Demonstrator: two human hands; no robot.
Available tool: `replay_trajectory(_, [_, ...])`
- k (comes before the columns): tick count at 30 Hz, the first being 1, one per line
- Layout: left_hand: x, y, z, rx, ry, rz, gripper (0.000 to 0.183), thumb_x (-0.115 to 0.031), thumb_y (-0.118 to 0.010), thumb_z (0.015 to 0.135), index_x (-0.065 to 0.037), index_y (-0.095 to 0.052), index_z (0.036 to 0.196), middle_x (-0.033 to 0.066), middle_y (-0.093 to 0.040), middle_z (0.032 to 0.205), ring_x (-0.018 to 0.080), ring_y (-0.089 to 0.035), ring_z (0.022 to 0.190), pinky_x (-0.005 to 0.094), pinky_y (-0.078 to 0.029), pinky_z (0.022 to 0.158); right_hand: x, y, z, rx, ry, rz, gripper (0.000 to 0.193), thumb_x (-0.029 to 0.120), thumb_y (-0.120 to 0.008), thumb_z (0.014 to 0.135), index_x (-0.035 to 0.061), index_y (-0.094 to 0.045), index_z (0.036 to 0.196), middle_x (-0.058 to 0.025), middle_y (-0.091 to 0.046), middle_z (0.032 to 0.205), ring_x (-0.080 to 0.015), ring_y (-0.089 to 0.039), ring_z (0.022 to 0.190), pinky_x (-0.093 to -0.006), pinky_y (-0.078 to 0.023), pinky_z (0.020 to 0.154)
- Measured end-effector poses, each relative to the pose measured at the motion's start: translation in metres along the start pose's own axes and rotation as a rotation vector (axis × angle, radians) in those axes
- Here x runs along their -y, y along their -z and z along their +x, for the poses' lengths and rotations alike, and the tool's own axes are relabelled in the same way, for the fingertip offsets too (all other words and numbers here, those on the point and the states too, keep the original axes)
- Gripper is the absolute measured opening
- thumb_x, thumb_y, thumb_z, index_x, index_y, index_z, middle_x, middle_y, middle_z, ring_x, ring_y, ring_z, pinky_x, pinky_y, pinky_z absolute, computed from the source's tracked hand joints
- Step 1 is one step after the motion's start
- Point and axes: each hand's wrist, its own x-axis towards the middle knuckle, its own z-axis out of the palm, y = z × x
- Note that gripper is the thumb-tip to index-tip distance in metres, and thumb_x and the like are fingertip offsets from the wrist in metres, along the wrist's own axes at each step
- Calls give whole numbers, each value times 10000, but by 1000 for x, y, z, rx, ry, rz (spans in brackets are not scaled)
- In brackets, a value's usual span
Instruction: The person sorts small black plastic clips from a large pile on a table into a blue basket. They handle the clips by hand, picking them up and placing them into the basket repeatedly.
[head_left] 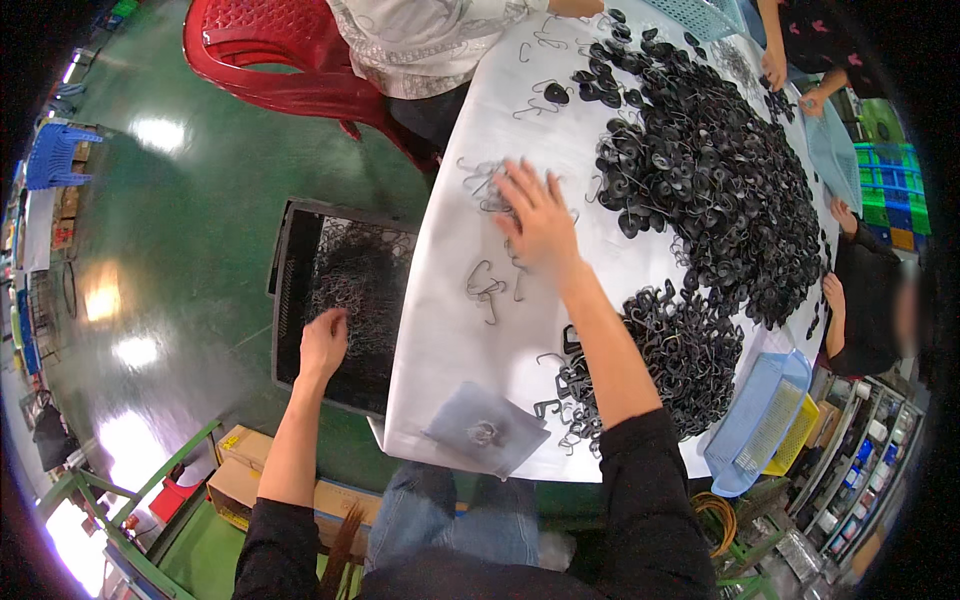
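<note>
My left hand (325, 345) hovers at a black crate (284, 330) left of the table, its fingers closed together. Whatever they hold, if anything, is too small to make out. A tangle of thin dark wire hooks (350, 275) fills much of the crate. Over the white tabletop (430, 350), my right hand (540, 220) is open with fingers spread, slightly smeared by motion. Several loose wire hooks (480, 185) lie by its fingertips, partly blurred. A few more hooks (487, 288) rest on the table nearer to me. Whether my right palm touches the surface is unclear.
A large heap of black disc-shaped pieces with hooks (710, 170) covers the table's right side, above a smaller pile of black hooks (670, 350). A clear plastic bag (487, 430) lies at the near edge, a blue basket (760, 420) at right. Other people's hands work around the table.
</note>
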Motion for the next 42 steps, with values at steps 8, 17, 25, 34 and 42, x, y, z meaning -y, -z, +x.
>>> replay_trajectory(8, [-155, -24, 90, -309, -887, 21, 406, -130, -513, 844, -88, -447, 1243, 124, -429, 1297, 303, -305, 1275, 389, -263, 1035, -10, 20, -11, -136, -344, 37, 483, 312, -487, 870, 121, -394, 1304, -135, -342, 1368, -301, -290, 1282, -459, -219, 1048])
replay_trajectory(17, [-244, -65, 182, -123, -1171, 324, 473, -300, -425, 899, -105, -352, 1323, 67, -345, 1374, 236, -226, 1319, 477, -156, 1068, 2, 10, -46, -131, -342, 113, 460, 269, -508, 863, 102, -424, 1283, -129, -354, 1364, -289, -308, 1277, -439, -230, 1048])
replay_trajectory(25, [-178, -63, 102, 51, -1242, 227, 445, -161, -461, 862, -74, -387, 1291, 77, -386, 1339, 231, -295, 1287, 415, -199, 1066, 36, -8, -50, -143, -364, 62, 482, 295, -465, 879, 16, -415, 1269, -141, -355, 1361, -292, -299, 1282, -435, -215, 1056])
replay_trajectory(34, [-64, -25, 7, 88, -794, -58, 452, 20, -479, 757, -26, -468, 1207, 132, -459, 1254, 283, -370, 1235, 407, -301, 1026, 175, -54, -55, -82, -452, 356, 512, 319, -409, 904, 6, -360, 1306, -157, -313, 1384, -292, -243, 1311, -443, -159, 1075])
replay_trajectory(42, [39, 17, -54, -168, -316, 253, 331, -51, -490, 831, -26, -508, 1161, 156, -484, 1206, 316, -427, 1158, 386, -345, 977, 231, -39, -73, -31, -475, 296, 484, 280, -525, 855, 118, -397, 1292, -121, -370, 1348, -324, -345, 1245, -436, -304, 1012])
